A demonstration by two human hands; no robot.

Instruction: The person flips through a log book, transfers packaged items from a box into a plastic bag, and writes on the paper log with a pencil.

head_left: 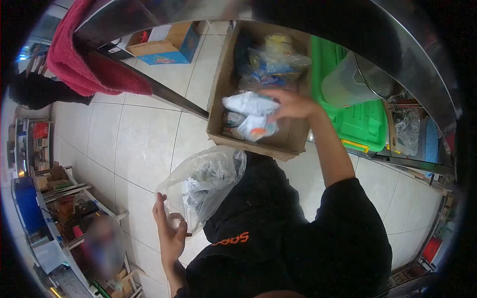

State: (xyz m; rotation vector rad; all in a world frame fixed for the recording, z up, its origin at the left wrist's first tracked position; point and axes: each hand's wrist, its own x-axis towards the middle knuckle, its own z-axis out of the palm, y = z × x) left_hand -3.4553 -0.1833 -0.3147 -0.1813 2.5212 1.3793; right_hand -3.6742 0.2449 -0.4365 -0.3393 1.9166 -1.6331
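My right hand (294,104) is closed on white packets (252,105), held over the front part of an open cardboard box (293,144). The lower packet (257,128) shows an orange patch, and motion blurs its print. More whitish packets (232,119) lie in the box's near left corner. My left hand (171,231) grips the edge of a clear plastic bag (226,161), its fingers bent at the bag's mouth. Inside the bag are white and grey printed packets (201,186). The bag rests beside and against my dark-clothed leg.
Deeper in the cardboard box are plastic-wrapped yellow and blue items (278,59). Right of it stand a green lidded bin (357,126) and a translucent bucket (348,82). A metal frame (174,99) with a red towel (74,59) crosses above. A blue carton (174,52) sits on the tiles.
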